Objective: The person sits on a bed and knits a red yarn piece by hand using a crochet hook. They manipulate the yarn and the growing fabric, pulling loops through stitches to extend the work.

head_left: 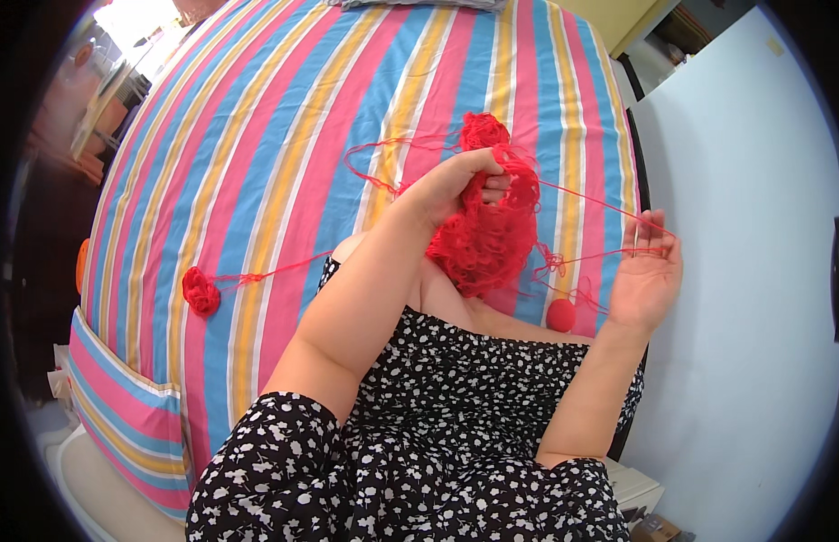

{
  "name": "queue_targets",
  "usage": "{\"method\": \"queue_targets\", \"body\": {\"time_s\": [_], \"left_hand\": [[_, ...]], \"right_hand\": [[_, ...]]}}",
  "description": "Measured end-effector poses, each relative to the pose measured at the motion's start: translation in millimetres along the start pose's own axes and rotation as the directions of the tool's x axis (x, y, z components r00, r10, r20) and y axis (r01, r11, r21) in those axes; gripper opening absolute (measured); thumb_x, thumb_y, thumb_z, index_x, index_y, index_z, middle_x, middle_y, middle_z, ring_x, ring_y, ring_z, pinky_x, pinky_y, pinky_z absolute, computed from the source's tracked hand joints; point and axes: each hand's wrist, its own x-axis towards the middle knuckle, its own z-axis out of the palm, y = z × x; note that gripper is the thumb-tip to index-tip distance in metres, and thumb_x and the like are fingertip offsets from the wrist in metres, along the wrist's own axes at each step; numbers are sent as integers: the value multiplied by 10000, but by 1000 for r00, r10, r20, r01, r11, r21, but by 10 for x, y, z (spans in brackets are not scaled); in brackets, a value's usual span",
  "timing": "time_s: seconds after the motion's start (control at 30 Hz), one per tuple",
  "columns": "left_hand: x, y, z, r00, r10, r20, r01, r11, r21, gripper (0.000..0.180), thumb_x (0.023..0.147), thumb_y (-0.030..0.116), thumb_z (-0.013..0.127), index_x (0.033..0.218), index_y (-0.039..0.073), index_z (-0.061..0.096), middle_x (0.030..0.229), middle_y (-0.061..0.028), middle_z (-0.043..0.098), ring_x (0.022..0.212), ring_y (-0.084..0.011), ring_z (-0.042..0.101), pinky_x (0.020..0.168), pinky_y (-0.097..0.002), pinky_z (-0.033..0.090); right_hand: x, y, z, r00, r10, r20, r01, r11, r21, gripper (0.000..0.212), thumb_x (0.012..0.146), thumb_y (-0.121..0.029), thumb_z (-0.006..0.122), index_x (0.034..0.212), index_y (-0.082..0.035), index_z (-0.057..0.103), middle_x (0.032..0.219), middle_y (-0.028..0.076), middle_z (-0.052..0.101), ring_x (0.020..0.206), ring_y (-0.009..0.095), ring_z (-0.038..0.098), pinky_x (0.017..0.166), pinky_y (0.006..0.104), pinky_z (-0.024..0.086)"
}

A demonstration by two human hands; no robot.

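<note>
Head view showed a pink, blue, yellow and white striped cloth bedcover and, above it, a tangled red yarn mass. The left hand curled round this, seemingly as anchor; the right hand stood apart, half open. A compact red yarn bundle lay leftward, a round red ball near the right wrist. One thin red strand crossed the right fingers, probably for tension.

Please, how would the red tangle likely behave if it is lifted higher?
The tangle probably sags and changes shape, since it looks made of loose loops. It is likely light for its bulk, with thin yarn and gaps. It may tug at the right hand, because a strand runs between them.
</note>
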Motion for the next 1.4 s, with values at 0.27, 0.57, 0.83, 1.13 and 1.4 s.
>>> {"method": "queue_targets", "body": {"time_s": [0.27, 0.57, 0.83, 1.13, 1.4], "left_hand": [[20, -36, 99, 978, 153, -144, -87, 920, 382, 73, 819, 119, 607, 869, 110, 555, 674, 43, 460, 564, -53, 385, 532, -227, 349], [7, -25, 166, 976, 104, -190, -31, 936, 351, 120, 890, 244, 559, 888, 129, 592, 643, 75, 414, 553, -42, 351, 505, -224, 310], [-15, 2, 147, 986, 64, -152, -17, 955, 295, 240, 913, 253, 518, 1051, 88, 625, 551, 88, 312, 471, -43, 276, 450, -220, 263], [-51, 52, 132, 999, 4, -33, 3, 983, 183, 307, 946, 248, 447, 1156, 67, 577, 541, 92, 283, 454, -31, 243, 432, -197, 220], [-29, 49, 117, 995, -85, 53, 73, 979, 190, 383, 960, 280, 388, 1261, 72, 503, 515, 92, 240, 424, -31, 222, 410, -193, 202]], "right_hand": [[316, 21, -31, 993, 5, 120, -24, 986, 163, 179, 952, -188, 456, 860, -60, 538, 833, 40, 544, 776, 152, 526, 863, 313, 450], [192, 462, 302, 952, 106, 286, 193, 518, -834, 428, 854, -253, 643, 1168, 17, 535, 990, 65, 592, 930, 128, 551, 847, 245, 432], [244, 731, 154, 870, 426, 250, 231, 97, -968, 541, 802, -338, 686, 1180, 21, 540, 893, 45, 602, 728, 76, 517, 692, 236, 424], [384, 578, 156, 870, 459, 178, -156, 600, -785, 244, 912, -260, 560, 990, -39, 629, 610, -71, 425, 483, 19, 325, 445, 189, 252], [190, 730, 389, 843, 517, 147, -304, 684, -663, 297, 904, -253, 580, 1089, -20, 580, 668, -84, 479, 490, -11, 328, 437, 163, 237]]}}
